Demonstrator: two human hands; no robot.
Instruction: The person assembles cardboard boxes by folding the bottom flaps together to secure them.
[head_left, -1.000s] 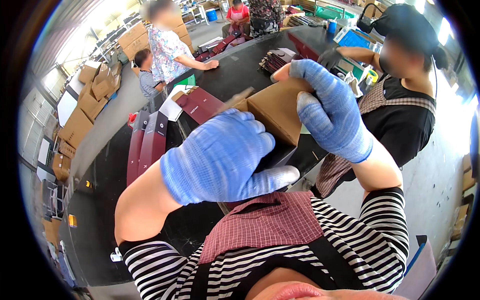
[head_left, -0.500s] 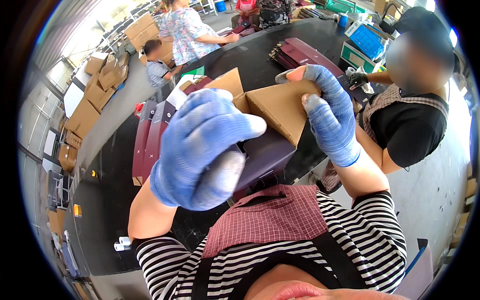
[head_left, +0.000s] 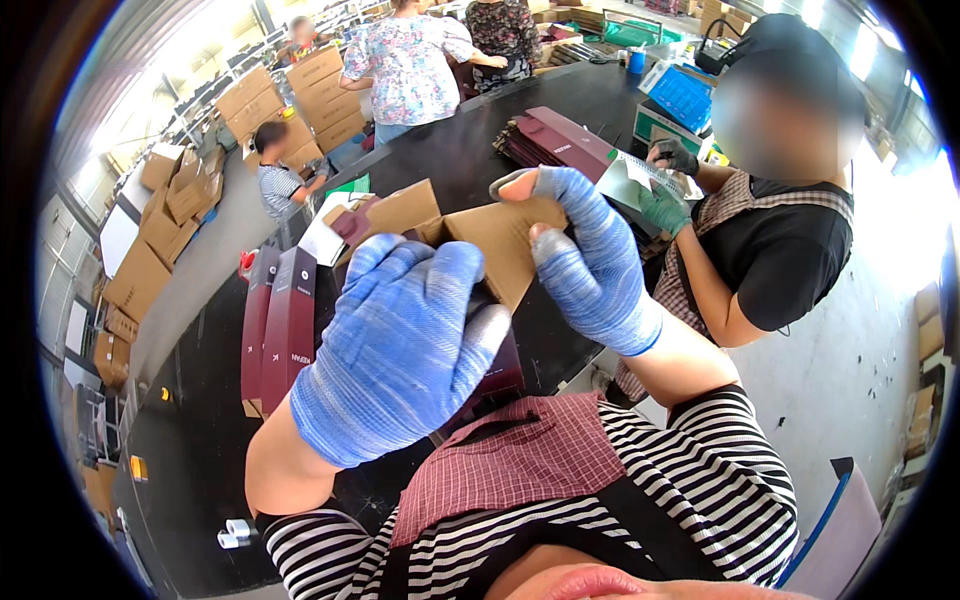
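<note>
An upright box with dark maroon outer sides and brown cardboard flaps (head_left: 505, 235) stands open at the table's near edge. My right hand (head_left: 600, 265), in a blue knit glove with bare fingertips, pinches the right flap between thumb and fingers. My left hand (head_left: 395, 345), gloved alike, is over the box's left near side, back of the hand up. Its thumb is spread from the fingers, and no object shows in it. Much of the box's front and inside is hidden behind this hand.
Two long maroon boxes (head_left: 288, 325) lie at the left on the black table (head_left: 200, 420). A stack of maroon cartons (head_left: 560, 140) lies farther back. At right a co-worker (head_left: 770, 240) in gloves handles a pale sheet. White rolls (head_left: 235, 533) and a yellow item (head_left: 138, 468) sit near the left edge.
My left hand has moved lower and its thumb has swung away from the fingers. The right hand keeps hold of the flap. The co-worker now has both hands at the sheet.
</note>
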